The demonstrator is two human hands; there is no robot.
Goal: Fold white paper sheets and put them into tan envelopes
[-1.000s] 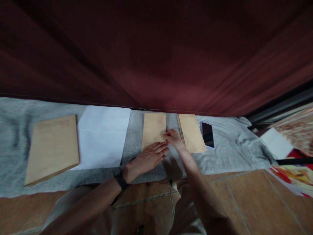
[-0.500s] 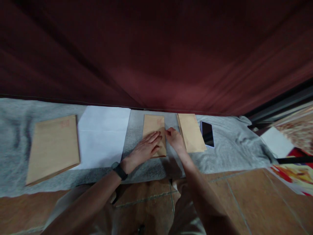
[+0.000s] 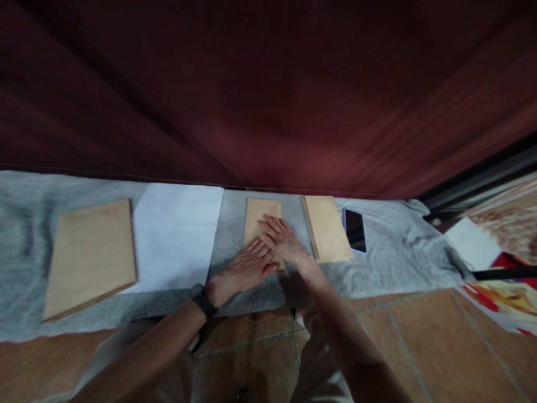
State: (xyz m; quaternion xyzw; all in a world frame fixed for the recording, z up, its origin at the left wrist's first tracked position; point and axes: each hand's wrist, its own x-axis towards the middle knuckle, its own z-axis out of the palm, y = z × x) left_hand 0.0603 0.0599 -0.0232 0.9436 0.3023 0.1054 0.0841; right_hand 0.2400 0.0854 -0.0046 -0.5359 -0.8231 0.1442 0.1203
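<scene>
Your left hand (image 3: 248, 265) and right hand (image 3: 284, 242) both lie flat with the fingers stretched out, holding nothing, pressing on the small brown envelope (image 3: 259, 215) in the middle of the gray cloth (image 3: 390, 252), between the white paper (image 3: 176, 235) and the stack of brown envelopes (image 3: 326, 226). The cloth is soft and a bit lumpy, so if you push sideways I think the thin, smooth envelope could slide or get a crooked crease. The phone (image 3: 354, 229) is flat, dark and shiny, just beside the stack, and a bump could knock it.
</scene>
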